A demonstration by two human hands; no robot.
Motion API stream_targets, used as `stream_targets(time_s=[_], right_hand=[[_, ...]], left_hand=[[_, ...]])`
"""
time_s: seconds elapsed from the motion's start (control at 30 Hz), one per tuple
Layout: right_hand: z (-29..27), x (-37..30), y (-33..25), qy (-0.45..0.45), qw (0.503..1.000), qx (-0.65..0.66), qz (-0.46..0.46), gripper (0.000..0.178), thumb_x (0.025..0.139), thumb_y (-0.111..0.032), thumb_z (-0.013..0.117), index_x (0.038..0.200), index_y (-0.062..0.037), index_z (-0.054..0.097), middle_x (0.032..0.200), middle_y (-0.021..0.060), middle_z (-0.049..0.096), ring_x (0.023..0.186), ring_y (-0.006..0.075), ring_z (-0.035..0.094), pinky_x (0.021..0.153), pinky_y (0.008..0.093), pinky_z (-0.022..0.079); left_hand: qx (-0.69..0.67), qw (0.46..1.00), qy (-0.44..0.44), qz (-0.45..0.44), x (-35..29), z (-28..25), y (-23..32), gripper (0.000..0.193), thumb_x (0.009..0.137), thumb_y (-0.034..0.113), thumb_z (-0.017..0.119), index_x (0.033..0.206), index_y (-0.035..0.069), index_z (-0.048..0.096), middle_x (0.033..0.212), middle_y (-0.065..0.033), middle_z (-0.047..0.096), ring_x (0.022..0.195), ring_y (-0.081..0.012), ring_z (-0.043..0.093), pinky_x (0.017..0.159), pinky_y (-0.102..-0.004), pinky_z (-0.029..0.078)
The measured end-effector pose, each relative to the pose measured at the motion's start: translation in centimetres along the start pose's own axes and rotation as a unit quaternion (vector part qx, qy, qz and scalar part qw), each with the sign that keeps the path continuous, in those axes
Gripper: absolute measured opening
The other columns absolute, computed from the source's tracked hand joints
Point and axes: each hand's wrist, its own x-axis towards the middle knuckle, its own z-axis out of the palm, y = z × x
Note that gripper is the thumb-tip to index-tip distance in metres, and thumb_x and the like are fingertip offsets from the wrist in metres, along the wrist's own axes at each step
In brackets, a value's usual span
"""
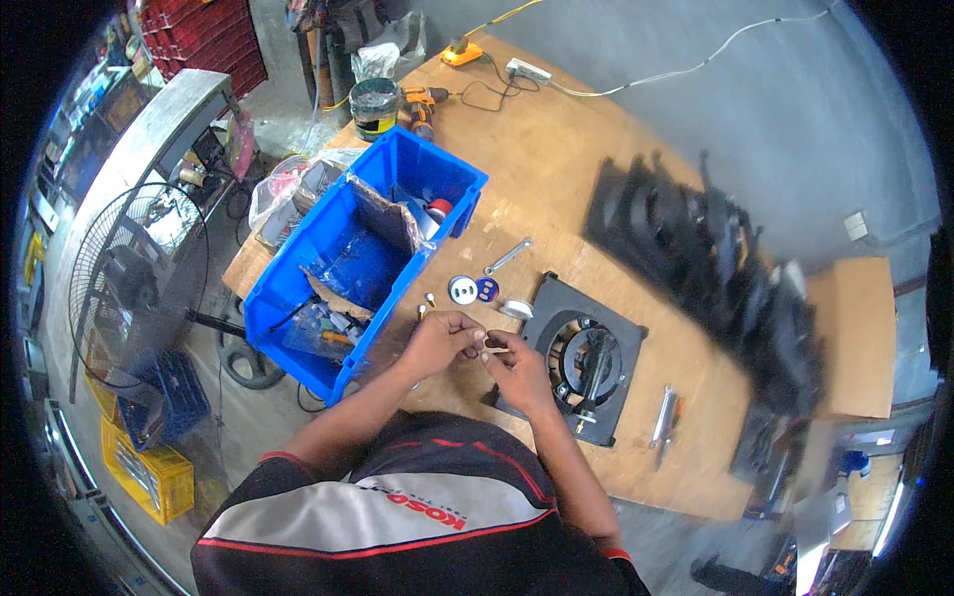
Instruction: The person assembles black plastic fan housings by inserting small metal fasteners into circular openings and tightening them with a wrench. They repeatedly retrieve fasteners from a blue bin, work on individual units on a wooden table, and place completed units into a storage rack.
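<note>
My left hand (444, 339) and my right hand (519, 371) meet over the near side of the wooden table. Both have their fingertips pinched together around something small and pale, too small to name. Right beside my right hand lies a black square frame (628, 360) with a round opening and a metal tube (596, 370) across it. Just beyond my fingers are a white roll (516, 309), a white round disc (463, 289) and a dark blue disc (486, 289). A small metal fitting (429, 299) sits near my left hand.
A large blue bin (260, 316) with loose parts stands at left. Beyond the discs lies a wrench (508, 256). An orange drill (424, 104) and a bucket (375, 107) are farther back. Black parts (696, 238) pile up at right, near more tools (663, 417). A fan (134, 283) stands left.
</note>
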Motion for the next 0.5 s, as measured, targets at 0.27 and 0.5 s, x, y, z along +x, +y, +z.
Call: stream_targets(time_s=[0.27,0.5], right_hand=[[-0.2,0.4,3.6,-0.017,0.995,-0.072,0.065,0.041,0.088,-0.014,0.071,0.123,0.0034,0.061,0.108,0.0166,0.071,0.092,0.0207,0.069,0.082,0.0312,0.053],[-0.1,1.1,1.5,-0.094,0.991,0.087,0.034,0.075,0.089,-0.028,0.073,0.147,0.0024,0.037,0.128,0.0172,0.062,0.103,0.0271,0.066,0.092,0.0369,0.052]], left_hand=[[-0.014,0.999,0.044,-0.027,0.3,-1.0,-0.3,0.015,0.089,0.011,0.073,0.096,0.0,0.066,0.083,-0.0074,0.07,0.071,-0.0116,0.066,0.062,-0.0259,0.054],[0.009,0.998,-0.062,0.02,-0.5,0.6,1.2,0.048,0.093,0.003,0.064,0.137,0.0,0.047,0.091,-0.0096,0.071,0.082,-0.0139,0.067,0.069,-0.0289,0.055]])
